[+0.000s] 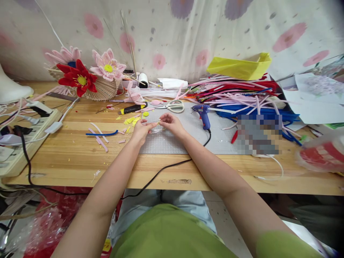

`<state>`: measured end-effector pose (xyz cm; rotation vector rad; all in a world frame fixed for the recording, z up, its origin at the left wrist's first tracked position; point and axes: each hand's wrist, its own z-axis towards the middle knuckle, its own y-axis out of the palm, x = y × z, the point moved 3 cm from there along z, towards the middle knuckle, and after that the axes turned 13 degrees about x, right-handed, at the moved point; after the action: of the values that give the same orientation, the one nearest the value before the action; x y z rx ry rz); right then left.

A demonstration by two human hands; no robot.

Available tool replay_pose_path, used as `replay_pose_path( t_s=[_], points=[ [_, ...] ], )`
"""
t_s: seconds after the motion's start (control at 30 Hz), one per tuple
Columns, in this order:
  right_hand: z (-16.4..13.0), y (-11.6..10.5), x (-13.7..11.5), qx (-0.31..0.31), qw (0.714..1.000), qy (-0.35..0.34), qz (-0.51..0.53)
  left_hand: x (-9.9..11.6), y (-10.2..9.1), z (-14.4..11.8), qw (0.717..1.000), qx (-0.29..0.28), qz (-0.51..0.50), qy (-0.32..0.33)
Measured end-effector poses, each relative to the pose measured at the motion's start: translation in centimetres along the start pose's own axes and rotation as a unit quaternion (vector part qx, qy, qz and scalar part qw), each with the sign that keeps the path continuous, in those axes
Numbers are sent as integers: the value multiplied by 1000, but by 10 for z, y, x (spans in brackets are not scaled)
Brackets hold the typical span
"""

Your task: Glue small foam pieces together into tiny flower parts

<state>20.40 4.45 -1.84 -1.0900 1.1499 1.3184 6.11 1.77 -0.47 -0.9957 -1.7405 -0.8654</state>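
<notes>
Over the grey cutting mat [172, 145], my left hand [142, 132] and my right hand [172, 123] meet with their fingertips pinched together. Between them is something tiny and pale yellowish, too small to name. Thin clear or whitish strands [158, 130] show just below the fingers. Yellow scraps [130, 120] lie beside my left hand, and a round yellow piece [145, 114] sits just beyond it. Scissors with pale handles [176, 106] rest behind my right hand. To the right, a blue glue gun [202, 115] lies on the mat.
Fuzzy-stem flowers, one red [80, 79] and one pink [108, 67], stand at the back left. Bundles of pipe cleaners [242, 93] fill the back right. A power strip [32, 138] lies left; a black cord [161, 170] crosses the front edge. A plastic cup [322, 152] stands right.
</notes>
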Motion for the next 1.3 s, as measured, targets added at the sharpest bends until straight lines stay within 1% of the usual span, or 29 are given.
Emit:
replay_pose_path(
  t_s=[0.1,0.3,0.4,0.5,0.63,0.73,0.83,0.93,1.1,1.2,1.3],
  points=[
    [2,0,1,21,1000,-5,7,-1,3,1,1000,-4,-23,-8],
    [0,-5,-2,28,999,-1,22,1,9,5,999,-17,-30,-30],
    [-1,-14,-4,71,997,8,29,5,15,7,999,-19,-26,-30],
    [0,-24,-4,118,992,13,43,5,23,5,998,-23,-48,-26],
    [1,-33,-5,136,987,18,89,-1,28,-1,994,-21,-98,-38],
    [1,-34,-6,120,983,32,133,-3,23,-2,990,4,-137,-40],
    [-1,-28,-6,92,985,45,141,-3,18,-2,985,16,-167,-46],
    [-5,-17,-8,57,989,39,128,-3,18,-4,979,6,-196,-58],
    [-11,1,-7,-20,993,48,104,-7,22,-7,967,-31,-244,-61],
    [-11,3,-6,-34,992,52,107,-8,23,-6,968,-34,-242,-61],
    [-9,3,-3,-27,993,61,97,-9,23,-5,971,-34,-232,-51]
  ],
)
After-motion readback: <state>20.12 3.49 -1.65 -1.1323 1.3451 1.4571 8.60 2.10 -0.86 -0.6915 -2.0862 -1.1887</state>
